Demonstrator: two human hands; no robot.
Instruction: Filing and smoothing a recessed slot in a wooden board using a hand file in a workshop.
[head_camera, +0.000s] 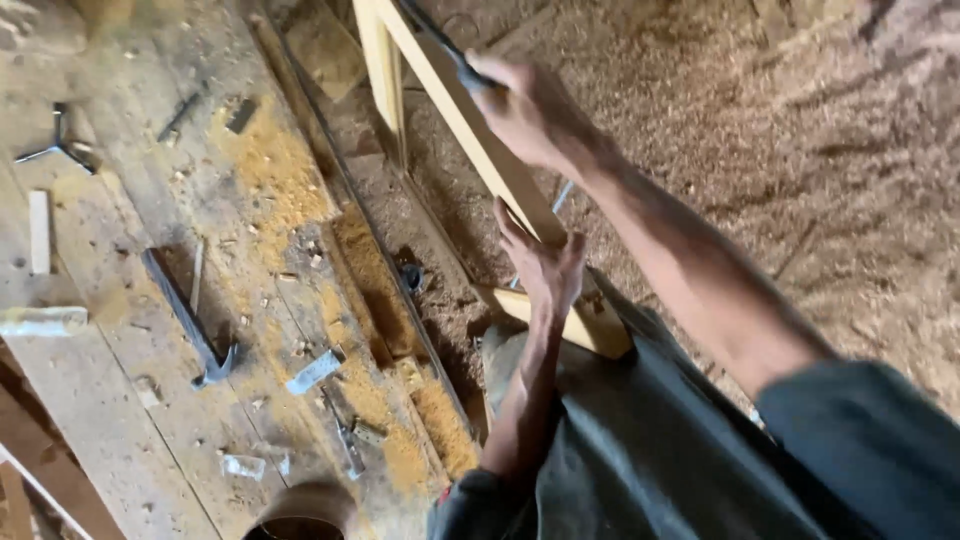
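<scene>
A pale wooden frame (455, 105) leans beside the workbench, its lower corner near my dark-clothed lap. My left hand (543, 262) grips the frame's long rail close to that corner, fingers wrapped over the edge. My right hand (527, 105) is higher up the same rail, closed around the dark handle of a slim tool (440, 40) that lies along the wood. The tool's tip runs out of sight at the top.
A worn plank workbench (120, 330) on the left carries sawdust piles, a dark metal claw bar (185, 318), a small metal bracket (60, 145), wood offcuts and metal scraps. Wood shavings (800, 150) cover the floor to the right.
</scene>
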